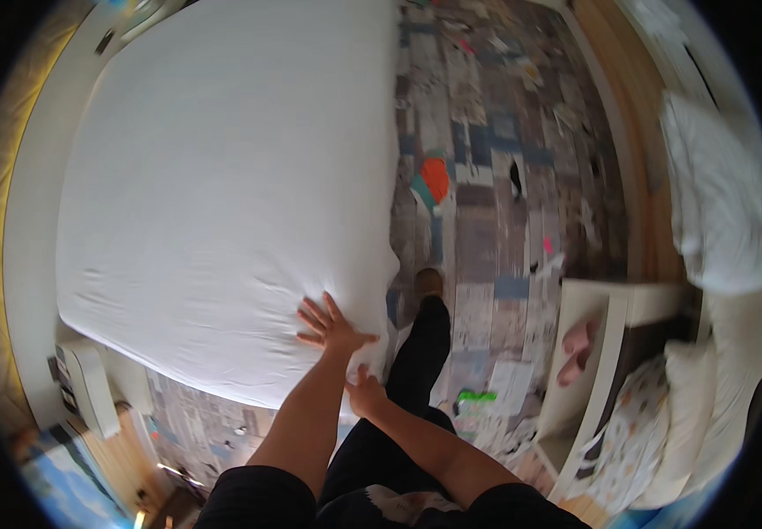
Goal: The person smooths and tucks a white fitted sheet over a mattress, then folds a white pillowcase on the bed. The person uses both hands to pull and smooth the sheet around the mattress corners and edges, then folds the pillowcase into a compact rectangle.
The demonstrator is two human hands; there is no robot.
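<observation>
A white sheet (202,165) covers the mattress in front of me and to my left. Its surface is mostly smooth, with creases running out near my hands. My left hand (333,330) presses flat on the sheet close to the near right corner, fingers spread. Just below it, at that corner, my right hand (365,395) grips the sheet's edge, thumb up and the other fingers partly hidden. Along the right side the sheet's border hangs in small waves.
Paper scraps and an orange-and-green piece (432,182) litter the patchwork plank floor (476,231). To the right stands a white shelf unit (589,287) holding pink slippers (576,354). Pillows (685,397) and folded white bedding (718,198) are piled beyond. A white cabinet (90,387) stands at lower left.
</observation>
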